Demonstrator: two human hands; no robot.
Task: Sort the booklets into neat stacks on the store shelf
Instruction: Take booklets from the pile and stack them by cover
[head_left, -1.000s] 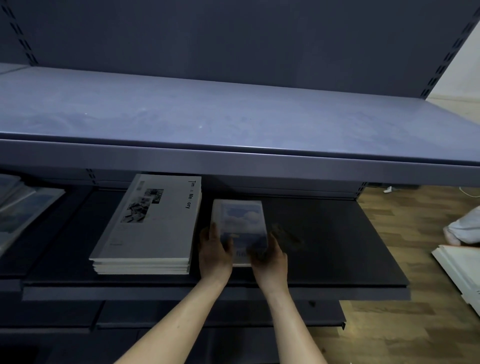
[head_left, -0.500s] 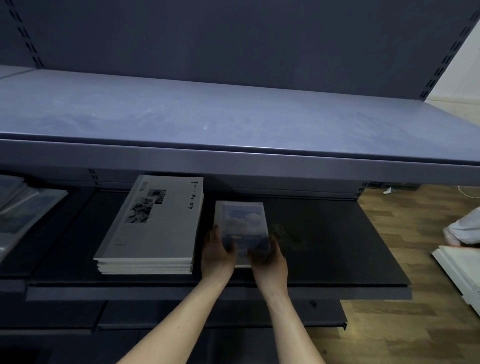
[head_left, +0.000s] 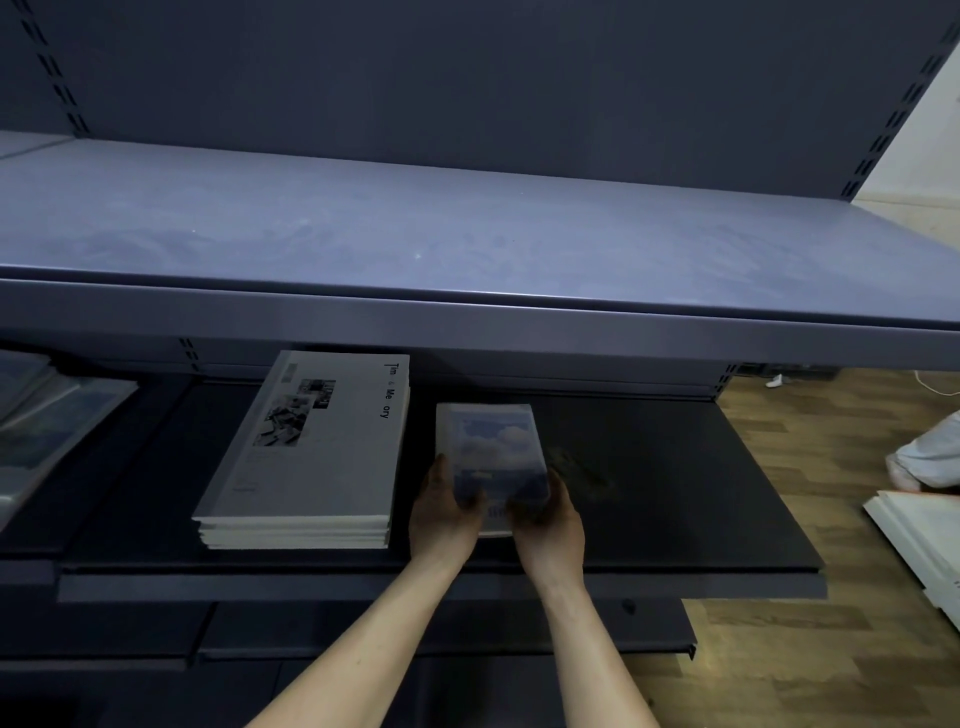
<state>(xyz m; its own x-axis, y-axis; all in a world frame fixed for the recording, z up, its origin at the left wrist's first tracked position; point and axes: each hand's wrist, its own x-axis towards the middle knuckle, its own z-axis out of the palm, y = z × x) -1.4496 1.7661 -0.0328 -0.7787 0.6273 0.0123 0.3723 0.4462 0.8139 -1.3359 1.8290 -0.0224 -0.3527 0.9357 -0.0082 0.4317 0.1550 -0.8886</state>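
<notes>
Two hands, our left hand (head_left: 441, 512) and right hand (head_left: 545, 519), fingers curled round the small booklets (head_left: 491, 452), have nudged them farther back on the dark shelf (head_left: 675, 493), squaring a second stack right of the white stack (head_left: 311, 447).

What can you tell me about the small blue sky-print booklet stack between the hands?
The small blue booklet stack with a cloud-and-sky cover lies flat on the dark lower shelf, just right of the larger white booklet stack and apart from it. It looks glossy, possibly wrapped; several layers show at its edges. The left hand and right hand grip its near corners, fingers curled over the cover. Its lower print is blurred.
</notes>
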